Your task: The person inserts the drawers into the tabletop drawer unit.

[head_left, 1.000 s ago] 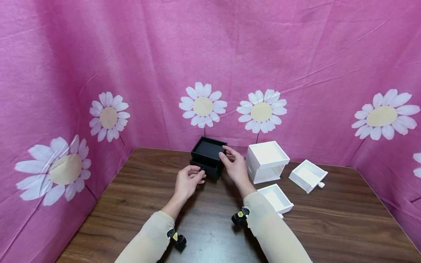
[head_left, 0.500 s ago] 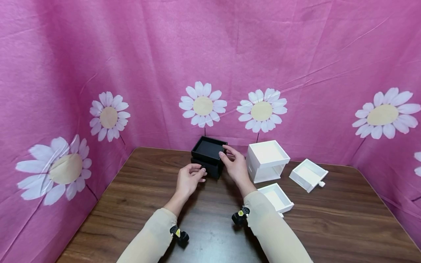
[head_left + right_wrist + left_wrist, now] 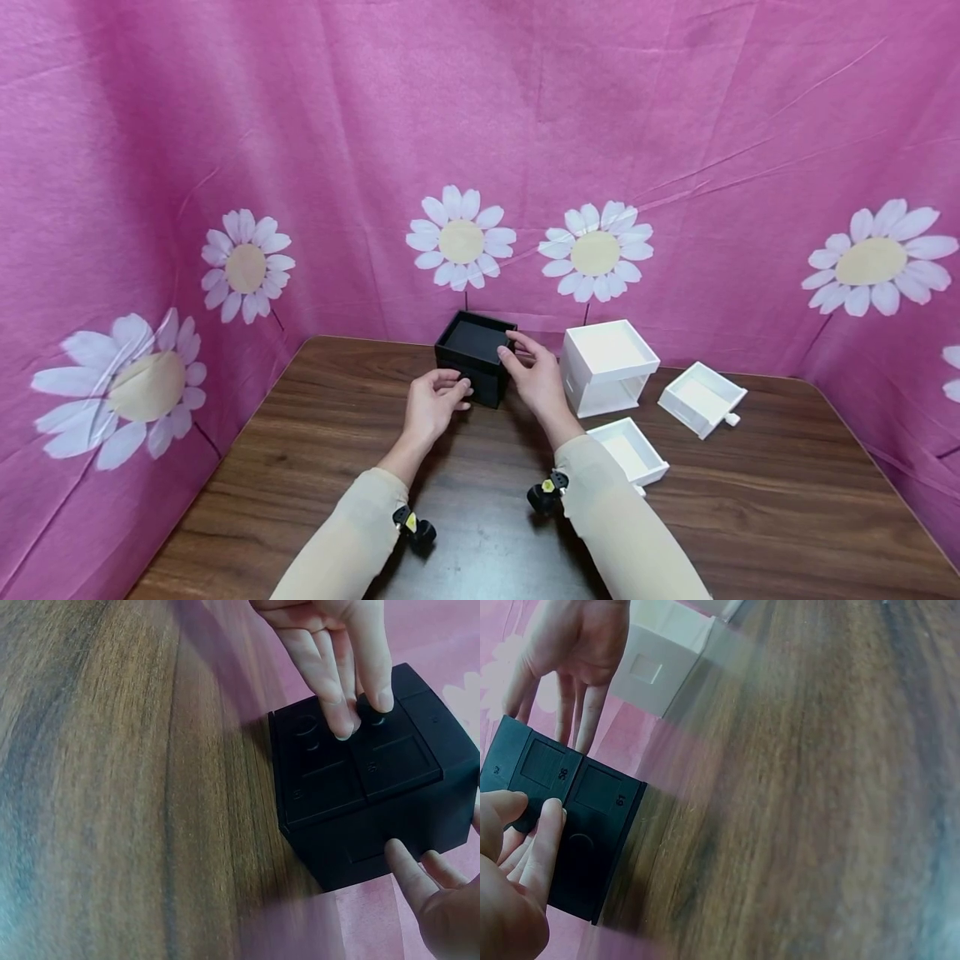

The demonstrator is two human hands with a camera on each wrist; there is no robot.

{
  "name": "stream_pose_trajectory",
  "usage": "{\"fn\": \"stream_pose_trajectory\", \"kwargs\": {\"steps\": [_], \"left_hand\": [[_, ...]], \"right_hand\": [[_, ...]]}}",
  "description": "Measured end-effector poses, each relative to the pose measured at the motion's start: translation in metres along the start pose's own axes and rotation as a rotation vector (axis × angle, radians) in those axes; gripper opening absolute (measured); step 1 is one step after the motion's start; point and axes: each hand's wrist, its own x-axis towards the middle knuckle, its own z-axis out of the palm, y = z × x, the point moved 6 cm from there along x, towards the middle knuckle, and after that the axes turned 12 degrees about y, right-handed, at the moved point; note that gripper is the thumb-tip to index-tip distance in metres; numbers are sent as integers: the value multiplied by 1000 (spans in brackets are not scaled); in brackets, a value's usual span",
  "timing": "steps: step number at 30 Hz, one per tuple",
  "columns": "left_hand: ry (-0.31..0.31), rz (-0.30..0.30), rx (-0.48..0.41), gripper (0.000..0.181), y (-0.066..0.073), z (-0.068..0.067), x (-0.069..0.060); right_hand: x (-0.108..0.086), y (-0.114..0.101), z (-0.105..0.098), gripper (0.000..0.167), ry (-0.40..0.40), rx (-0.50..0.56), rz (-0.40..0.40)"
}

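A black box of small drawers (image 3: 477, 342) stands near the table's back edge, with a shallow recessed top and two drawers flush in its front. My left hand (image 3: 437, 404) pinches the black knob (image 3: 371, 711) of one drawer between thumb and fingers; the right wrist view shows this closely. At the box's right side my right hand (image 3: 536, 379) holds it, fingers against the side wall (image 3: 367, 862) and fingertips by the top rim. Part of that grip is hidden behind the box in the left wrist view.
Right of the black box stands a white box (image 3: 611, 367) with an open front. Two white drawers lie on the wooden table (image 3: 787, 483): one drawer (image 3: 702, 400) farther right, another drawer (image 3: 630, 450) partly behind the right sleeve. A pink flowered curtain (image 3: 360, 167) hangs behind.
The lower black drawer, sticking out a second ago, has slid back into the box, pushed by my left hand on its knob. The right hand has stayed on the box's side.
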Motion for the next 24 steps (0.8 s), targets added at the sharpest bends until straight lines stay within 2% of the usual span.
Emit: {"fn": "stream_pose_trajectory", "kwargs": {"steps": [11,17,24], "left_hand": [[3,9,-3,20,0,0,2],[-16,15,-5,22,0,-2,1],[-35,42,58,27,0,-7,-2]], "right_hand": [[-1,-2,0,45,0,8,1],[-1,1,0,45,9,5,8],[-3,2,1,45,22,-7,5]]}}
